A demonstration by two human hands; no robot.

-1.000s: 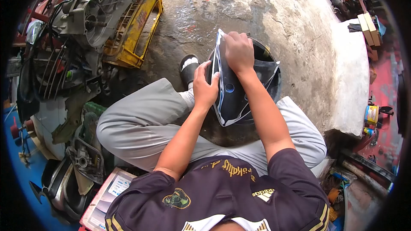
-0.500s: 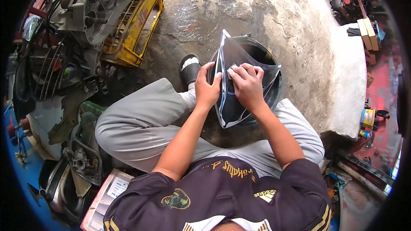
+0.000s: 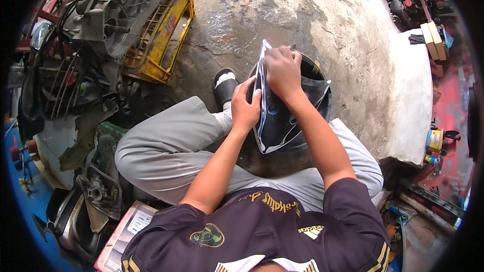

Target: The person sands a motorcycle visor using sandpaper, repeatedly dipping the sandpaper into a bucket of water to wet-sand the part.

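Handling of a dark panel (image 3: 271,130) is judged to be under way, with both hands occupied by it over a dark round tub (image 3: 309,68) on the floor (image 3: 348,40). The panel's left edge is held between the fingers and thumb of the left hand (image 3: 246,112). The upper part of the panel is covered by the right hand (image 3: 282,73), its fingers bent and slightly blurred; whether anything is gripped beneath them cannot be told. The panel has not been set aside, so the work is judged unfinished; how much of its surface has been dealt with, and how much remains, cannot be read.

The panel is smooth, stiff-looking and probably plastic, tapered to points at its top, bottom and right, with a round hole (image 3: 273,109) in its face. Its borders are picked out by bright, whitish lines, though wetness and reflection cannot be told apart. A curved rim is shown by the tub, partly hidden behind the panel. The floor is rough, mottled and patched with dark, damp-looking stains. Farther left, a ribbed grey metal casing (image 3: 88,26) is seen beside a slatted yellow crate (image 3: 146,70), scuffed along its frame.
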